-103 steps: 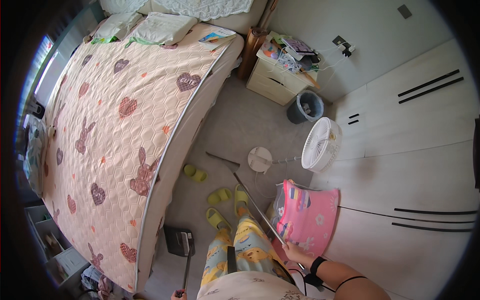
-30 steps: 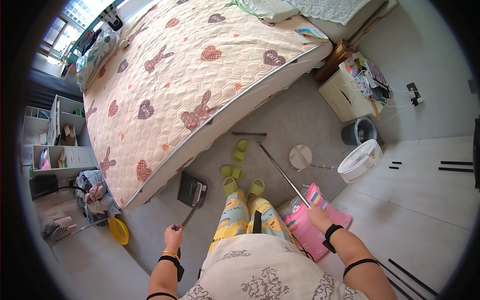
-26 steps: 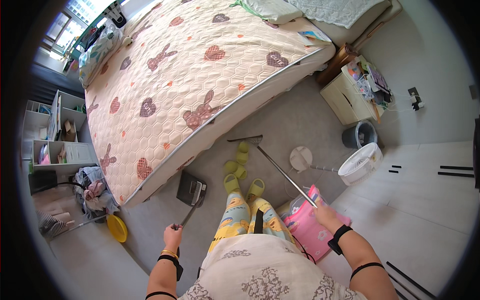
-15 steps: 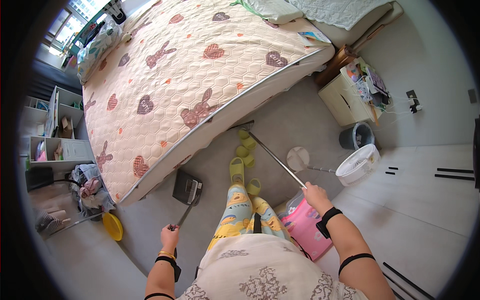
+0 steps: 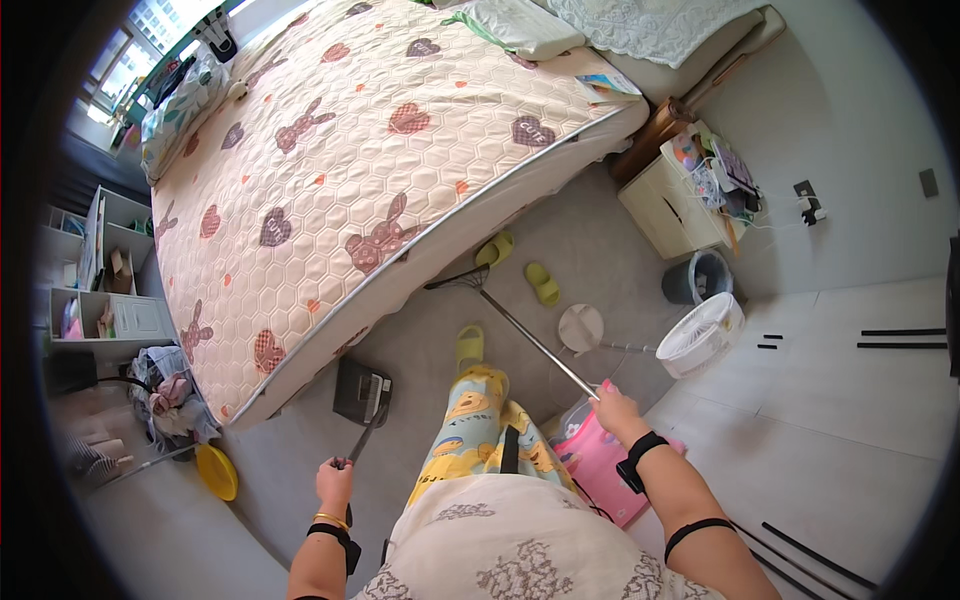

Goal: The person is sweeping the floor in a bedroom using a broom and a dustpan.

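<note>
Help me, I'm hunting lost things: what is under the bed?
Nothing beneath the bed can be seen; its near side hides that space. Just along its lower edge, a green slipper and the broom in the right hand show.

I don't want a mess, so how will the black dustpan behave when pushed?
The dustpan will likely slide rather than roll, given its boxy shape. It seems stiff, as its edges look straight. It might tilt, since the left hand holds only its long handle.

Left fingers (image 5: 337,467) hold a dustpan (image 5: 355,392) and right fingers (image 5: 605,394) grip a broom (image 5: 540,345).
</note>
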Tool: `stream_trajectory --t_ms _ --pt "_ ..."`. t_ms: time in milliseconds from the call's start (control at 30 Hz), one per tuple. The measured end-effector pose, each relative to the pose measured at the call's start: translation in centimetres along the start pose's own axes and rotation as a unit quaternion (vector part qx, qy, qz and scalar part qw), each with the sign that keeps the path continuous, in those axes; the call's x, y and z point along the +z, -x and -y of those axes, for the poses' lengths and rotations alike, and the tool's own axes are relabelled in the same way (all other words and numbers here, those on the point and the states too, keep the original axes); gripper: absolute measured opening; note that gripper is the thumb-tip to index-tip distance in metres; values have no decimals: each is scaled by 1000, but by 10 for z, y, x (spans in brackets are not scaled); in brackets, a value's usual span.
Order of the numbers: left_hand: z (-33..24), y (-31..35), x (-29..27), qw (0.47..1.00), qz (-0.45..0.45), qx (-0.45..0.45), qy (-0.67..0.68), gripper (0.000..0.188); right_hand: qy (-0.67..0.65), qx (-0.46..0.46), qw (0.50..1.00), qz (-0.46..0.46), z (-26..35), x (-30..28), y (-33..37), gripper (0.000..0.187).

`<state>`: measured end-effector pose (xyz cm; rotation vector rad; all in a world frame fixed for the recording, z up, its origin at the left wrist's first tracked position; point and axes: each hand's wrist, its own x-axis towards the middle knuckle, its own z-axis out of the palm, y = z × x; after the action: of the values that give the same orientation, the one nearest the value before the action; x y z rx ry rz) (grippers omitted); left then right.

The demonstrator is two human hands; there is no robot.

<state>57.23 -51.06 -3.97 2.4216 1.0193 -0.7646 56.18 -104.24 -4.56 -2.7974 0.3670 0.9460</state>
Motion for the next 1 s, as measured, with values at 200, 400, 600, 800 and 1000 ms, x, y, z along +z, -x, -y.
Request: stream_trajectory --t_ms 200,400,600,800,1000 --pt "-9 5 3 1000 -5 15 -4 14 -95 97 985 108 -16 84 119 29" --pt "27 1 -1 1000 14 23 10 11 -185 170 962 105 1 71 220 27" --pt "48 -8 -12 995 48 66 49 10 -269 235 934 -14 18 138 163 30" --pt "57 -9 -39 994 74 77 20 10 -312 276 905 -84 32 161 72 37" --pt "106 -36 -67 984 82 147 -53 13 -390 320 863 -30 70 145 22 46"
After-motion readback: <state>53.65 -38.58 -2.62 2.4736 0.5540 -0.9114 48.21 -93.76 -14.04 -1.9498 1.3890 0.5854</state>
